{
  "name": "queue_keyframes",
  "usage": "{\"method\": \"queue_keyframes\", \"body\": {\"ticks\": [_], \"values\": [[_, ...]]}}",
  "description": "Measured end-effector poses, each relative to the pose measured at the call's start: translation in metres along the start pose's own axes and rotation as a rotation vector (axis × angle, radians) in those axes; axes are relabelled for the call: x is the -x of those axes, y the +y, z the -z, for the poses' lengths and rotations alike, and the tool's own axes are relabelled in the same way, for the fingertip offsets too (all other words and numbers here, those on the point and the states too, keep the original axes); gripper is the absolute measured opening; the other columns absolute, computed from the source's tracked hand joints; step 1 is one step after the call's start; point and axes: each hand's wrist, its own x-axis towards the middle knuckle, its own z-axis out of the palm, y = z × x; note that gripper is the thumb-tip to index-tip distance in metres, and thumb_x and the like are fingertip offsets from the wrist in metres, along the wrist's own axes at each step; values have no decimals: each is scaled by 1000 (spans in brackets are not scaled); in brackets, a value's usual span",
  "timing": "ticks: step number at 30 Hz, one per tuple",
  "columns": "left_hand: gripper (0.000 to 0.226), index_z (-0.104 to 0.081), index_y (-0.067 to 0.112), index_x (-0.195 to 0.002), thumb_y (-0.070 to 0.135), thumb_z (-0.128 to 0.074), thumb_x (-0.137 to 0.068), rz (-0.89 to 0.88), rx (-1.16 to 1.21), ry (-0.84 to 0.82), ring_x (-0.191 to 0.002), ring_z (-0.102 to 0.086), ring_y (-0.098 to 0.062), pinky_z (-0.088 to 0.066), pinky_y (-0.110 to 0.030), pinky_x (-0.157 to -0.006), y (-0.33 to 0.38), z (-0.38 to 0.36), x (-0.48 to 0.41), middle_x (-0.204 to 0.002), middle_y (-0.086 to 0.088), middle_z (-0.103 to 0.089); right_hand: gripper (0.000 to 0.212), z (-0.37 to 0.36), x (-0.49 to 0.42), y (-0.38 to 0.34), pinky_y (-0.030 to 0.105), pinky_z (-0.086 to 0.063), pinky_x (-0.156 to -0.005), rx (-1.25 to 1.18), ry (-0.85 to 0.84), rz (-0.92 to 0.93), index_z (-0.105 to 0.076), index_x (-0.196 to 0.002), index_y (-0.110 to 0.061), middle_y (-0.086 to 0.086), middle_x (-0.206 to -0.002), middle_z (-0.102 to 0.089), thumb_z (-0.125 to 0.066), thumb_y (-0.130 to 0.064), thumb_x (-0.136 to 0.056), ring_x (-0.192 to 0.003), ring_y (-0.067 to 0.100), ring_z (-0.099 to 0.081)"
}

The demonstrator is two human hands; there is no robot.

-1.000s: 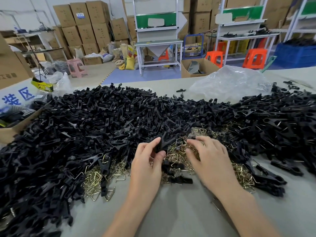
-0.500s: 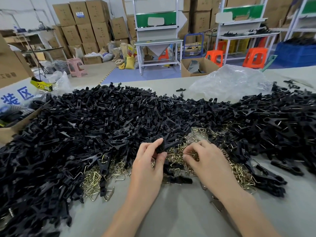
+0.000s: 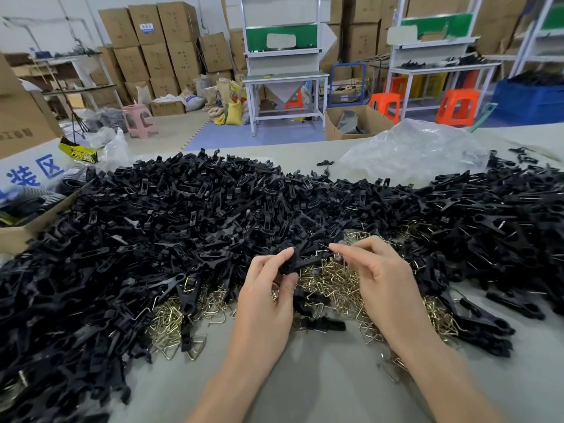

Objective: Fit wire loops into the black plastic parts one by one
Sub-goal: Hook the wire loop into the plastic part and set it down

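left hand (image 3: pixel 263 300) grips a black part (image 3: pixel 300 258); right hand (image 3: pixel 381 279) has lifted, pinching a wire loop (image 3: pixel 324 246)

A crumpled clear plastic bag (image 3: pixel 412 151) lies on the table (image 3: pixel 305 377), orange stools (image 3: pixel 457 106) beyond.

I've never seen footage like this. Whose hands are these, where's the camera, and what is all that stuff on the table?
There is no machine here. A person works bare-handed, and the one camera sits on their head, looking down. On the grey table lie a big heap of black plastic parts and, nearer, a pile of brass-coloured wire loops. The left hand holds one black part. The right hand pinches what looks like a single wire loop right beside it.
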Motion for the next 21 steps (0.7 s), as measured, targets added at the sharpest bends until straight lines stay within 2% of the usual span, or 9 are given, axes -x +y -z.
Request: {"method": "queue_keyframes", "body": {"ticks": [2, 3, 6, 10, 14, 18, 20, 21], "values": [[37, -60, 30, -133, 14, -61, -99, 0, -3, 3, -105, -55, 3, -36, -3, -86, 0, 0, 0, -112, 24, -53, 58, 2, 1, -2, 16, -43, -87, 193, -47, 106, -72, -126, -23, -8, -101, -67, -66, 17, -84, -95, 4, -53], [37, -60, 30, -133, 14, -61, -99, 1, -4, 2, -106, -55, 3, -36, -3, -86, 0, 0, 0, -112, 25, -53, 66, 2, 1, -3, 16, -45, -87, 215, -78, 129, -68, -132, -23, -7, -102, -68, -66, 20, -82, -94, 5, -56], [38, -59, 30, -133, 14, -61, -99, 4, -6, 2, -106, -55, 4, -36, -2, -86, 0, 0, 0, -111, 27, -52, 80, 4, 2, -8, 27, -59, -85, 173, -103, 116, -56, -144, -24, -9, -108, -73, -62, 23, -80, -94, 5, -69], [38, -59, 29, -133, 12, -61, -99, -9, -13, -3, -107, -55, 4, -36, -2, -87, 0, 0, 0, -111, 26, -52, 85, 4, 2, -7, 35, -60, -84, 156, -97, 150, -55, -145, -23, -10, -109, -73, -62, 26, -75, -102, 10, -65], [38, -60, 28, -132, 10, -61, -99, -16, -20, 1, -106, -54, 8, -36, -2, -87, 1, -1, 0, -112, 24, -53, 84, 2, 1, -7, 33, -59, -82, 148, -98, 185, -54, -145, -23, -13, -108, -72, -64, 24, -76, -101, 10, -56], [38, -60, 26, -132, 8, -60, -98, -33, -15, 4, -107, -54, 7, -36, -3, -88, 1, 0, 0, -114, 22, -53, 76, 2, 0, -5, 36, -57, -86, 136, -24, 245, -59, -141, -20, -13, -105, -73, -66, 23, -79, -97, 15, -57], [39, -60, 26, -132, 7, -60, -98, -39, -12, 3, -107, -55, 6, -36, -3, -88, 1, 1, 0, -114, 23, -53, 68, 1, 0, -6, 24, -55, -85, 70, 1, 208, -57, -142, -23, -16, -105, -73, -66, 15, -87, -95, 9, -57], [39, -60, 27, -132, 7, -60, -98, -45, -10, 4, -107, -55, 5, -36, -3, -88, 1, 1, 0, -114, 22, -53, 62, 0, -1, -9, 16, -52, -79, -3, 4, 142, -55, -143, -28, -21, -104, -73, -65, 6, -92, -89, 3, -57]]}}
